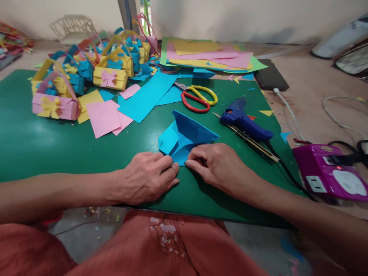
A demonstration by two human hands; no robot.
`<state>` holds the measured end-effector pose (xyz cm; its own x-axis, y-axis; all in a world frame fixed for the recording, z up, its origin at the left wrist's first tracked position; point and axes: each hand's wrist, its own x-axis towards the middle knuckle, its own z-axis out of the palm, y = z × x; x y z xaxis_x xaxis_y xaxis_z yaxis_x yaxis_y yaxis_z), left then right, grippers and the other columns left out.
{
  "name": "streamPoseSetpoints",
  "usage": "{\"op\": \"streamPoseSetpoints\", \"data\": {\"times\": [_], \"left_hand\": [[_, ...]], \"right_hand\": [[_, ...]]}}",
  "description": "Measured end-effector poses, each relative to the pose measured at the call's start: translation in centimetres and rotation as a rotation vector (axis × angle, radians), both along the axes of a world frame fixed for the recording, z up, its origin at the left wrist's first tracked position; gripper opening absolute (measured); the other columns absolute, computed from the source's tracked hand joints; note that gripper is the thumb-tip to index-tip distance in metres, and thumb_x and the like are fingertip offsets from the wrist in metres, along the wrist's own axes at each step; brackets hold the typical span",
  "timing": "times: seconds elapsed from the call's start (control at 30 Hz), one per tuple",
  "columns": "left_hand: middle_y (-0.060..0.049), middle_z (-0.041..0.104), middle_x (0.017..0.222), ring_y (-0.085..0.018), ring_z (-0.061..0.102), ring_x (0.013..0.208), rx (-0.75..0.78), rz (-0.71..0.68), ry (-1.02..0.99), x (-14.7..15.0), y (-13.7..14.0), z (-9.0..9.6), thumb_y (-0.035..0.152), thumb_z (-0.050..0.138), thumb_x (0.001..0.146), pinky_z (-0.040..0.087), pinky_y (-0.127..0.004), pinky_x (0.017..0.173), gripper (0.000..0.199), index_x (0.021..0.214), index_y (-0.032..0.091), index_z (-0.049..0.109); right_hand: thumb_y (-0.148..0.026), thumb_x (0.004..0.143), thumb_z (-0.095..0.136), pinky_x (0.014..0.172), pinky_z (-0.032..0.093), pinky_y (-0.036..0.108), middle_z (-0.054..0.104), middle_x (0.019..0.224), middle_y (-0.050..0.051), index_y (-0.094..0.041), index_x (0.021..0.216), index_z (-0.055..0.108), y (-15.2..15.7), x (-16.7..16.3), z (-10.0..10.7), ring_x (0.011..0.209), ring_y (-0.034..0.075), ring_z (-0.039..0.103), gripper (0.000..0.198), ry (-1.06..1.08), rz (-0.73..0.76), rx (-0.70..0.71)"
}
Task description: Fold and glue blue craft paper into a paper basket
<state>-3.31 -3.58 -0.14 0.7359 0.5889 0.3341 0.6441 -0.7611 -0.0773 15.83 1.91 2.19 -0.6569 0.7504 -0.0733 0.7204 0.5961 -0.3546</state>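
A partly folded piece of blue paper (186, 134) lies on the green board (94, 161), its back and left sides standing up. My left hand (149, 176) presses its near left edge, the fingers bent together and closed on the paper. With thumb and forefinger my right hand (215, 161) pinches the near right edge. The palms and some fingertips are hidden. Beyond the paper lie scissors (198, 97) with one red and one yellow handle loop. To the right rests a blue glue gun (244, 120), a thin cutter-like tool (250, 142) alongside it.
Small paper baskets (110, 74) with bows crowd the back left. Blue strips (149, 96) and pink pieces (103, 119) lie in front of them. Coloured sheets (207, 55) are stacked at the back. On the right are a phone (270, 74) and a purple power box (330, 172) with cables.
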Motion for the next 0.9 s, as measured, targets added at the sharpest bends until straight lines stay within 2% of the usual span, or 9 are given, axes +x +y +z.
{"op": "streamPoseSetpoints", "data": {"times": [0.17, 0.4, 0.57, 0.73, 0.83, 0.9], "left_hand": [[-0.001, 0.055, 0.072, -0.016, 0.054, 0.063, -0.017, 0.006, 0.040, 0.1, 0.0, 0.0, 0.036, 0.039, 0.091, 0.038, -0.029, 0.050, 0.031, 0.110, 0.014, 0.050], [-0.001, 0.055, 0.074, -0.016, 0.054, 0.064, -0.045, 0.002, 0.074, 0.1, 0.1, -0.2, 0.035, 0.037, 0.092, 0.039, -0.030, 0.050, 0.029, 0.110, 0.016, 0.049], [-0.001, 0.055, 0.075, -0.016, 0.053, 0.063, -0.054, 0.000, 0.079, 0.1, 0.1, -0.1, 0.035, 0.036, 0.092, 0.038, -0.030, 0.050, 0.029, 0.111, 0.016, 0.048], [-0.001, 0.054, 0.074, -0.016, 0.053, 0.063, -0.062, 0.004, 0.074, 0.1, 0.1, -0.1, 0.035, 0.036, 0.092, 0.038, -0.030, 0.050, 0.029, 0.109, 0.016, 0.048], [-0.001, 0.054, 0.075, -0.016, 0.053, 0.064, -0.082, 0.007, 0.078, 0.0, 0.1, -0.2, 0.036, 0.036, 0.092, 0.038, -0.030, 0.050, 0.029, 0.110, 0.017, 0.048], [-0.001, 0.053, 0.075, -0.016, 0.053, 0.064, -0.092, 0.005, 0.077, 0.0, 0.1, -0.3, 0.036, 0.036, 0.092, 0.038, -0.030, 0.050, 0.029, 0.111, 0.017, 0.048]], "right_hand": [[-0.027, 0.080, 0.054, 0.052, 0.025, 0.025, 0.057, 0.057, 0.000, -0.018, 0.059, 0.057, -0.1, -0.1, 0.1, 0.052, 0.010, 0.044, 0.023, -0.016, -0.020, 0.003], [-0.022, 0.077, 0.054, 0.051, 0.026, 0.023, 0.055, 0.057, -0.002, -0.019, 0.070, 0.058, 0.3, 0.2, 0.3, 0.050, 0.009, 0.043, 0.009, 0.042, -0.078, -0.075], [-0.023, 0.079, 0.052, 0.050, 0.028, 0.023, 0.055, 0.056, -0.002, -0.019, 0.071, 0.059, 0.6, 1.2, 0.2, 0.049, 0.009, 0.044, 0.012, 0.084, -0.062, -0.072], [-0.020, 0.085, 0.044, 0.059, 0.037, 0.023, 0.065, 0.073, 0.003, -0.017, 0.085, 0.064, 0.0, 2.3, -0.3, 0.065, 0.012, 0.056, 0.020, 0.190, 0.097, 0.062], [-0.019, 0.087, 0.040, 0.054, 0.036, 0.023, 0.065, 0.075, 0.006, -0.016, 0.100, 0.063, -0.7, 2.7, -0.6, 0.062, 0.013, 0.057, 0.027, 0.123, 0.196, 0.189], [-0.020, 0.087, 0.039, 0.052, 0.035, 0.023, 0.064, 0.073, 0.006, -0.016, 0.100, 0.064, -1.0, 2.7, -0.7, 0.060, 0.014, 0.056, 0.028, 0.071, 0.198, 0.212]]}}
